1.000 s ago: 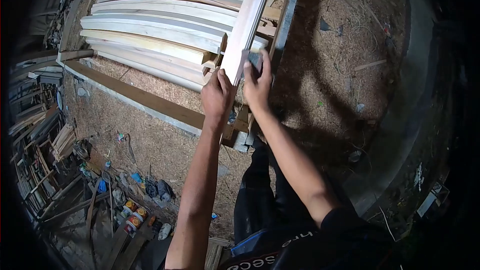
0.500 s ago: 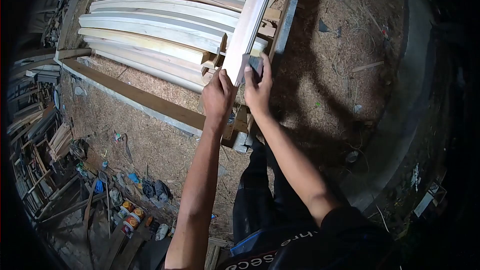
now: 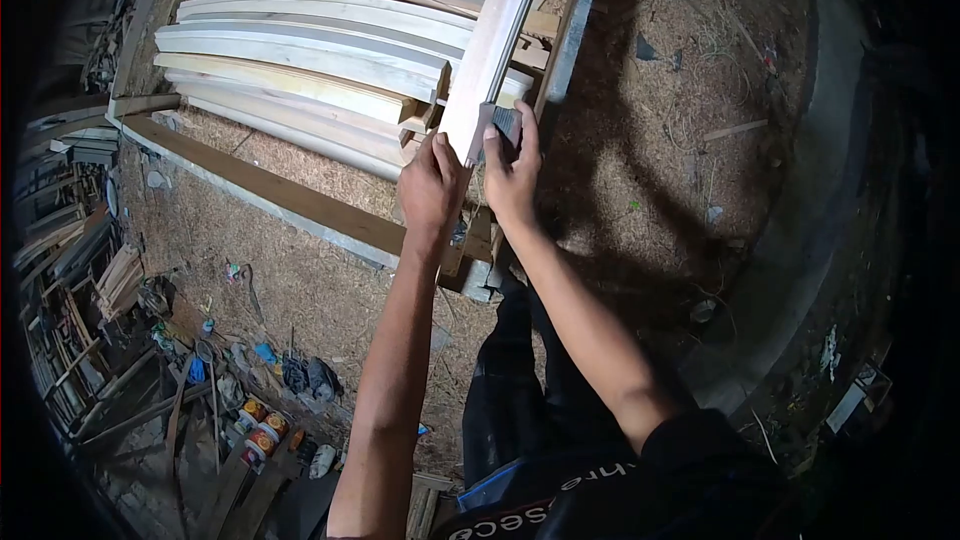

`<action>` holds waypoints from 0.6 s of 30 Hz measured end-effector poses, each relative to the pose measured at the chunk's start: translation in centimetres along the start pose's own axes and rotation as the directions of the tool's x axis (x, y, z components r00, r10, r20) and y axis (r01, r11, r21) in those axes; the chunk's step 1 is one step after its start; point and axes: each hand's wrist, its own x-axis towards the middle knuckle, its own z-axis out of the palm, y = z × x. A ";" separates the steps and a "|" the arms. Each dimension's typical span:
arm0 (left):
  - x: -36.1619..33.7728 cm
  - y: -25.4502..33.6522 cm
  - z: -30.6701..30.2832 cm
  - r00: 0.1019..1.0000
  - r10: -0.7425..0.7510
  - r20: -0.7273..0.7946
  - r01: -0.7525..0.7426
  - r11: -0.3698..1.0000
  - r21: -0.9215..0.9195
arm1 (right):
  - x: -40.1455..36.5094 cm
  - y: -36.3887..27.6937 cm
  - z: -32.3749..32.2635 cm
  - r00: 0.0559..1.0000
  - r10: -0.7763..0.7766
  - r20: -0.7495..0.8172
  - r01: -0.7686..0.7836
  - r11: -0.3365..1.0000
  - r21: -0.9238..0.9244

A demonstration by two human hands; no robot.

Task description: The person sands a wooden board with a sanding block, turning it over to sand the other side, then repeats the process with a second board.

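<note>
A long pale wooden board (image 3: pixel 492 45) with a grooved right edge runs away from me toward the top of the view. My left hand (image 3: pixel 430 185) is closed around the left side of its near end. On the opposite edge, my right hand (image 3: pixel 514 162) grips a dark grey sanding block (image 3: pixel 505 124), thumb on the near side and fingers around the far side. A brownish sheet, seemingly sandpaper, lies between the block and the board's edge. The block's contact face is hidden.
Several planed boards (image 3: pixel 310 45) lie stacked to the left on a timber frame (image 3: pixel 270 185). Shavings cover the ground (image 3: pixel 640 230). Paint cans (image 3: pixel 262 430), bags and scrap wood clutter the lower left. A grey-edged beam (image 3: pixel 572 35) stands right of the board.
The sanding block has shifted slightly toward me along the board's edge, with my right hand. My left hand keeps its hold; the whole view has moved a little.
</note>
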 end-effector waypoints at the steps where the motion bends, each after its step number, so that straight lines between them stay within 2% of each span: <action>1: 0.1 0.0 0.0 1.000 0.003 0.000 -0.003 1.000 0.005 | 0.5 -0.2 0.1 1.000 0.001 -0.002 -0.001 1.000 0.005; 3: 0.0 -0.2 0.1 1.000 0.010 0.003 -0.010 1.000 0.009 | 2.3 -0.2 0.1 0.999 -0.045 -0.023 0.043 0.997 -0.064; 4: 0.0 -0.1 0.0 1.000 0.007 0.006 -0.007 1.000 0.014 | 3.5 -0.2 0.3 0.994 -0.082 -0.067 0.080 0.996 -0.038; 7: 0.1 0.1 -0.3 0.993 -0.064 0.097 0.066 0.998 -0.008 | 5.9 -0.1 0.4 0.993 -0.071 -0.095 0.071 0.997 -0.002; 10: 0.0 0.5 -0.5 0.996 -0.062 0.071 0.060 0.998 0.032 | 5.6 0.0 0.2 0.996 -0.053 -0.069 0.055 0.998 0.026; 12: -0.1 0.4 -0.2 0.998 -0.047 0.043 0.046 0.999 0.029 | 2.8 0.8 0.1 0.984 -0.173 -0.050 0.163 0.974 -0.160; 15: 0.1 0.5 -0.4 0.999 -0.039 0.031 0.038 0.998 0.043 | -1.0 -0.2 -0.3 0.999 0.004 0.040 -0.004 1.000 0.008; 18: 0.1 0.3 -0.6 0.996 -0.060 0.072 0.055 0.996 0.068 | 0.9 -0.2 -0.2 0.999 0.009 0.032 -0.008 1.000 -0.005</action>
